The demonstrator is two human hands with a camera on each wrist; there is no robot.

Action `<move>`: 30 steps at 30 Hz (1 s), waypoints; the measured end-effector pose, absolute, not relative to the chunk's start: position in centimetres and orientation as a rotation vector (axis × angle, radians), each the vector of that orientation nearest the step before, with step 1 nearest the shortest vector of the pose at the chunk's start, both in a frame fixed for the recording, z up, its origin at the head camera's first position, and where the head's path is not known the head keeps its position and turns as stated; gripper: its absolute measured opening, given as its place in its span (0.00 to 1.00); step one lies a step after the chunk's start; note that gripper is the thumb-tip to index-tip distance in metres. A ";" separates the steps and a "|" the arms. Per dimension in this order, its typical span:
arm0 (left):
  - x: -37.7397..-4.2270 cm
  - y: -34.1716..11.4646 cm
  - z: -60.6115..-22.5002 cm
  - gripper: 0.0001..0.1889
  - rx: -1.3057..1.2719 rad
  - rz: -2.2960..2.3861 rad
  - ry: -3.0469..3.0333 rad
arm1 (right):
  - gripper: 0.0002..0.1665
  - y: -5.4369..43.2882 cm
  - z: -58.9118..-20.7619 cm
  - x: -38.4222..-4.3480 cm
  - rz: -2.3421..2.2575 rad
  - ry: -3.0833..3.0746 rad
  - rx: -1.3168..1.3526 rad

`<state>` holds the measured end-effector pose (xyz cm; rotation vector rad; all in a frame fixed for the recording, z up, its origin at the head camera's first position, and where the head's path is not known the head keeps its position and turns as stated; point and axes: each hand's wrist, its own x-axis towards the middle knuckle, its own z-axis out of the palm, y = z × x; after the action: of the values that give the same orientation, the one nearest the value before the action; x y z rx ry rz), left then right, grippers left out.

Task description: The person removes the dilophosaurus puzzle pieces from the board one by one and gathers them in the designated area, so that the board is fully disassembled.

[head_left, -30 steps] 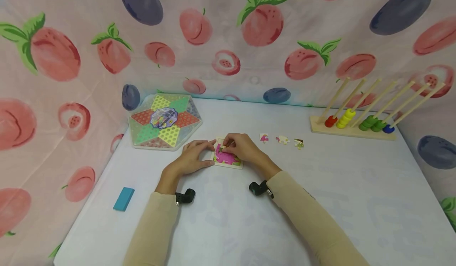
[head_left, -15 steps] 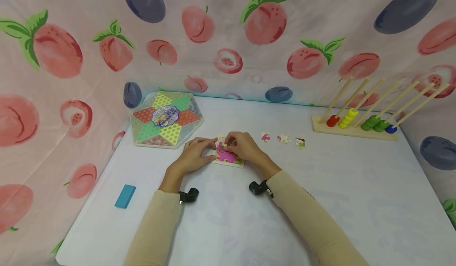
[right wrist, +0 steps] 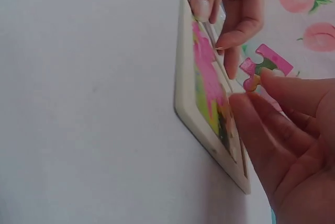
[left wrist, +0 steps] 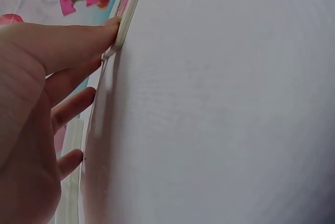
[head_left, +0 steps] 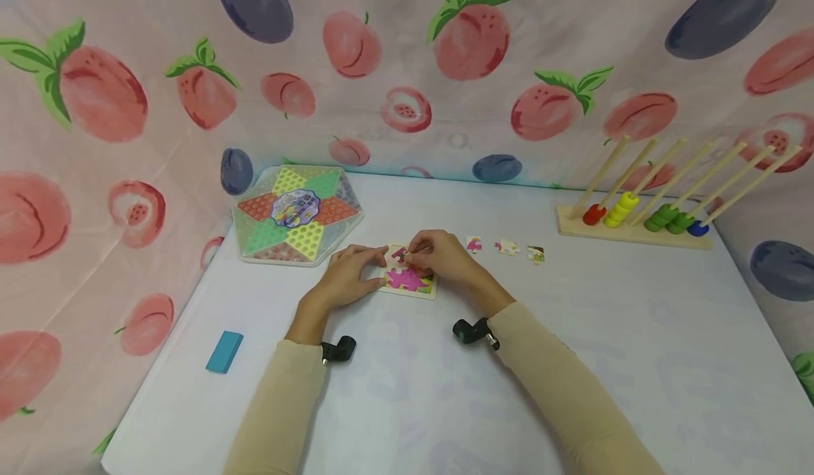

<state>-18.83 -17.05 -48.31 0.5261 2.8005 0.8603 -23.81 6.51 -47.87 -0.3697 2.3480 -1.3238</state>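
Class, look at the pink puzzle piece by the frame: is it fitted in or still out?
Out. The right hand pinches the pink puzzle piece above the puzzle frame, clear of the picture surface.

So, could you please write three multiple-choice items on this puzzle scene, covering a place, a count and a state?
1. Where is the blue block?
A. near the table's left edge
B. beside the peg rack
C. on the game board

2. How many loose puzzle pieces lie right of the puzzle tray?
A. one
B. three
C. five

3. What is the right hand doing?
A. lying flat
B. pinching a puzzle piece
C. gripping a peg

Answers: 1 A, it lies left of the left hand; 2 B, three lie in a row; 3 B, fingertips pinch it above the tray.
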 end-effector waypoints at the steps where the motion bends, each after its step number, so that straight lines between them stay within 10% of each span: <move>1: -18.8 -17.0 -48.3 0.13 0.529 0.861 2.801 | 0.10 6.7 -47.7 -23.8 -1.347 2.330 -0.347; 30: -17.8 -16.0 -47.9 0.14 0.571 0.795 2.811 | 0.12 16.8 -46.3 -21.2 -1.227 2.519 -0.163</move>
<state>-17.75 -16.02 -47.90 0.5713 2.8111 0.7953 -21.23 16.82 -46.34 -0.1630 2.5187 -1.2265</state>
